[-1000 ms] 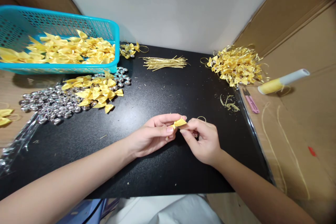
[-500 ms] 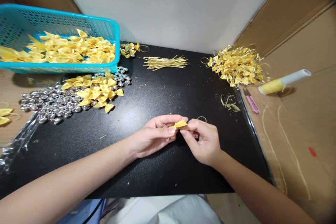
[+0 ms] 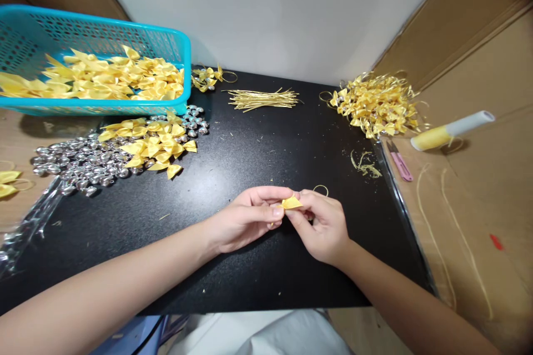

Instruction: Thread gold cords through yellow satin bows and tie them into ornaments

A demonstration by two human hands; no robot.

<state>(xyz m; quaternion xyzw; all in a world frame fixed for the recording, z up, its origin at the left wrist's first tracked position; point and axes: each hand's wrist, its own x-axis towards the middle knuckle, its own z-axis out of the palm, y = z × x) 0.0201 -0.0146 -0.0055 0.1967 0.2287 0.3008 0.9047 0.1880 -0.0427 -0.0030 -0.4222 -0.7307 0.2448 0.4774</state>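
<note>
Over the black table, a small yellow ribbon bow [image 3: 292, 203] is pinched between the thumb and fingers of my left hand [image 3: 254, 216]. My right hand [image 3: 322, 224] meets it from the right, its thumb and forefinger closed at the bow's edge. A thin gold cord loop [image 3: 320, 187] sticks out behind the right knuckles. The part of the cord inside the right fingers is hidden, and the fingertips of both hands nearly touch.
A turquoise basket [image 3: 188, 66] of yellow bows stands back left, with silver bells [image 3: 89, 163] and loose bows [image 3: 156, 147] before it. Gold cords [image 3: 262, 100] lie at the back. Finished-looking bow pieces [image 3: 375, 102], pink thread snips [image 3: 400, 162] and a tube [image 3: 453, 130] are right.
The bow and my left fingers have shifted slightly right and down, closer to my right hand. Both hands keep their grip; the things on the table stay put.
</note>
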